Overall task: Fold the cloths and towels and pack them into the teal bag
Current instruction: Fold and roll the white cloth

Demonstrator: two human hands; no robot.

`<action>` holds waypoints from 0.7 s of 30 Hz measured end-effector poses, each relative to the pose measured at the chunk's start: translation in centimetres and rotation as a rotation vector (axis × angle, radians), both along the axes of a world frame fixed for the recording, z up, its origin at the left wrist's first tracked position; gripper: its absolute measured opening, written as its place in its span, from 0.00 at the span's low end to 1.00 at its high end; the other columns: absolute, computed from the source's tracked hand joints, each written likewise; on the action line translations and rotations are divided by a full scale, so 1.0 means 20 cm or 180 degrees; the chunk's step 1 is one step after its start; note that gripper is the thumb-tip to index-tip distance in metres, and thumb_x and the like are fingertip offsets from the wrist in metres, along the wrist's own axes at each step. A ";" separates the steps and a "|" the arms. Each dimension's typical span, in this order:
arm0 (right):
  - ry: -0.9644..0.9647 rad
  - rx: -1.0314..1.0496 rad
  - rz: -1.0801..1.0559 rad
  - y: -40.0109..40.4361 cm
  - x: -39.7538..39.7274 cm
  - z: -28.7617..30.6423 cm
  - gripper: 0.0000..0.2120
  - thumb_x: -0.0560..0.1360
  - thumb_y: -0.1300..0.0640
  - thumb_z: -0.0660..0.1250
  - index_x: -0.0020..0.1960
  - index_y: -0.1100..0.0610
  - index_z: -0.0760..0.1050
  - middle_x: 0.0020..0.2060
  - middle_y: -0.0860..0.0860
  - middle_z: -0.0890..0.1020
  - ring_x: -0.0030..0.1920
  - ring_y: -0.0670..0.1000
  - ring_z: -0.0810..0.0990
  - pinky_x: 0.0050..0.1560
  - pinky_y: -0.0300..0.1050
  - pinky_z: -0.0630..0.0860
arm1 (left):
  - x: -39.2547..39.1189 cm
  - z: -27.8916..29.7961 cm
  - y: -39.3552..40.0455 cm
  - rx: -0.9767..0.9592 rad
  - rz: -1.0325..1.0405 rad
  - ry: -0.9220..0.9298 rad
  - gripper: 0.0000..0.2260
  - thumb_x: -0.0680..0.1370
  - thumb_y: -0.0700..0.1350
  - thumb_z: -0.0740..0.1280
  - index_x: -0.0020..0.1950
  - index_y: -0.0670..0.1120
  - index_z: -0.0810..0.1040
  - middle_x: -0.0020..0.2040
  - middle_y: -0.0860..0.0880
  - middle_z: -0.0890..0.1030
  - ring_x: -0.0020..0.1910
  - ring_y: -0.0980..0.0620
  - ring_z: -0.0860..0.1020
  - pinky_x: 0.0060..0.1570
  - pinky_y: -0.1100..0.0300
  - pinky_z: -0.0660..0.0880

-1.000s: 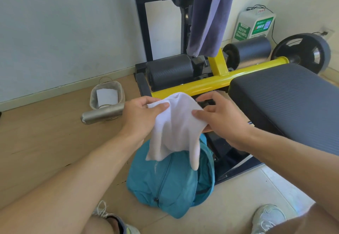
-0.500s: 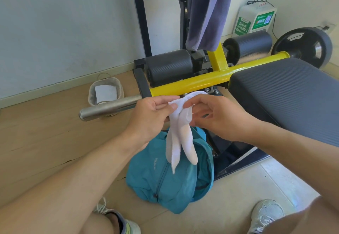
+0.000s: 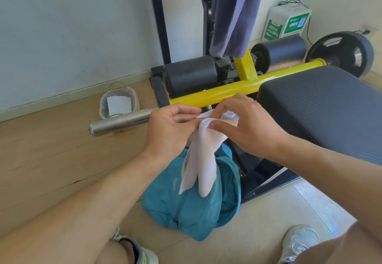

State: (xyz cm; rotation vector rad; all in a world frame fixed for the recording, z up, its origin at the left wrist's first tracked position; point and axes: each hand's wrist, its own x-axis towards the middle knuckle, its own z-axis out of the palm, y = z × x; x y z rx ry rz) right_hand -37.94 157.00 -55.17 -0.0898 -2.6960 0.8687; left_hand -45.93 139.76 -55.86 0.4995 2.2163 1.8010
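Note:
A small white cloth [image 3: 201,160] hangs doubled over, its two ends dangling above the teal bag [image 3: 190,208]. My left hand [image 3: 171,127] pinches the cloth's top edge from the left. My right hand [image 3: 244,125] pinches the same top edge from the right, fingertips almost touching the left hand's. The teal bag lies slumped on the floor between my feet, its top open on the right side. A purple-grey towel [image 3: 235,13] hangs from the black frame of the gym bench at the top.
A gym bench with a dark padded seat [image 3: 322,106] and yellow bar [image 3: 227,93] stands right behind the bag. A steel bar end [image 3: 117,124] sticks out to the left. A small grey basket [image 3: 118,104] sits on the wooden floor by the wall. My shoes are at the bottom.
The cloth was spread wide between both hands a second ago. My hands have come together, folding it in half into a narrow hanging strip, and they now hold it slightly higher.

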 end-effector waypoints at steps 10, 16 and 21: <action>0.0154 0.0075 -0.0092 0.02 0.00 0.01 0.08 0.74 0.41 0.71 0.48 0.44 0.79 0.42 0.39 0.80 0.47 0.42 0.73 0.50 0.27 0.64 | 0.01 0.01 -0.01 0.0244 -0.0369 -0.0258 0.09 0.71 0.48 0.78 0.50 0.48 0.85 0.45 0.49 0.88 0.48 0.48 0.86 0.54 0.48 0.82; 0.0131 0.0325 -0.0127 0.04 0.00 0.01 0.14 0.73 0.37 0.70 0.50 0.46 0.82 0.40 0.42 0.80 0.46 0.45 0.73 0.54 0.44 0.67 | -0.01 0.00 -0.01 0.0188 -0.0328 -0.0011 0.12 0.68 0.40 0.80 0.47 0.51 0.84 0.43 0.54 0.87 0.46 0.57 0.85 0.47 0.64 0.81; -0.0734 0.1768 -0.0080 0.11 0.02 0.04 0.22 0.75 0.34 0.67 0.65 0.42 0.77 0.46 0.45 0.72 0.47 0.46 0.60 0.50 0.40 0.56 | -0.08 0.00 -0.03 0.0141 -0.0103 0.0120 0.11 0.71 0.38 0.79 0.47 0.51 0.84 0.42 0.51 0.87 0.46 0.54 0.85 0.50 0.62 0.81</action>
